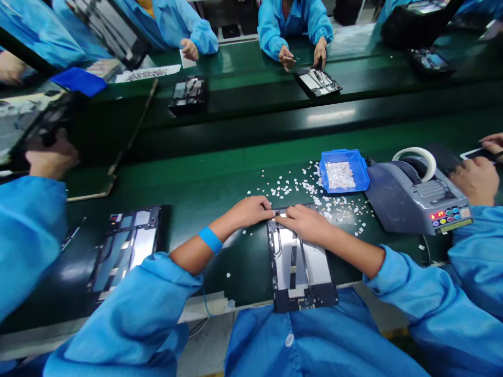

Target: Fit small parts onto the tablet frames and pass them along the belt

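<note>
An opened tablet (301, 262) with its inner parts showing lies before me at the table's front edge. At its upper left corner, my left hand (253, 210), with a blue band on the wrist, has thumb and fingers closed together. My right hand (308, 222) lies over the tablet's top edge, fingers bent together and index finger pointing at that same corner. Both hands' fingertips nearly meet there. Whatever lies between them is too small to make out. Small white pieces (288, 186) are scattered just beyond my hands.
A blue tray (346, 170) of white pieces stands beyond my right hand, beside a grey tape dispenser (418, 193). Another opened tablet (128, 246) lies to the left. Co-workers' arms reach in at both sides. Across the line, people handle more devices (319, 82).
</note>
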{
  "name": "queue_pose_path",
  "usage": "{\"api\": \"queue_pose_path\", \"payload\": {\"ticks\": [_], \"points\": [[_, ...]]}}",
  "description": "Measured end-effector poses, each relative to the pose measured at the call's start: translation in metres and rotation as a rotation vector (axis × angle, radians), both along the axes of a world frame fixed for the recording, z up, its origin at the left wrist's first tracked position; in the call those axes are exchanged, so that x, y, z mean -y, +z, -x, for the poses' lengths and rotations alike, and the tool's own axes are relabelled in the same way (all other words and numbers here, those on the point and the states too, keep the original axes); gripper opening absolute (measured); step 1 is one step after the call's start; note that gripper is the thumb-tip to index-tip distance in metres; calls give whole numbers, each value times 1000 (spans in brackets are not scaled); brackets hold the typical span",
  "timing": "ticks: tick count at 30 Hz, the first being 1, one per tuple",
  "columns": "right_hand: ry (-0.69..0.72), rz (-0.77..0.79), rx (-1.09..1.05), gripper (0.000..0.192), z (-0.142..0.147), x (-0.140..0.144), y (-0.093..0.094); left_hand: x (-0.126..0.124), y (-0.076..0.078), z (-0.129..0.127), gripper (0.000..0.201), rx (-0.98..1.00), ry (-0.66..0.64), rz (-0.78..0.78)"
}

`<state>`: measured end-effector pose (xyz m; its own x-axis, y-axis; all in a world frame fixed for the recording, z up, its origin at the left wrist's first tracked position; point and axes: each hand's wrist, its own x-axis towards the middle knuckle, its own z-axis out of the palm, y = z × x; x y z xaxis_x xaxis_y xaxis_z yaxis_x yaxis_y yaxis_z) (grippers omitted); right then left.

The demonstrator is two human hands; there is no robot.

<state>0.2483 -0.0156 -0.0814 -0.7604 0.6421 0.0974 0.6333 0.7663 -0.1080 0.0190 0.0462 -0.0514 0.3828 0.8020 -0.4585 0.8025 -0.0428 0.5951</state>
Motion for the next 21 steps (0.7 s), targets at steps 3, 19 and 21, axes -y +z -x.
{"api": "queue_pose_path", "payload": {"ticks": [3, 19, 21], "points": [[-12, -19, -33, 32, 0, 2, -4, -5, -7, -5, 19, -14, 17, 73], [-104, 49, -438, 37, -22, 42, 15, 1, -4, -7, 21, 57, 79, 163], [-174, 87, -578, 33, -47, 76, 27, 5, -4, -6, 24, 86, 75, 128]]}}
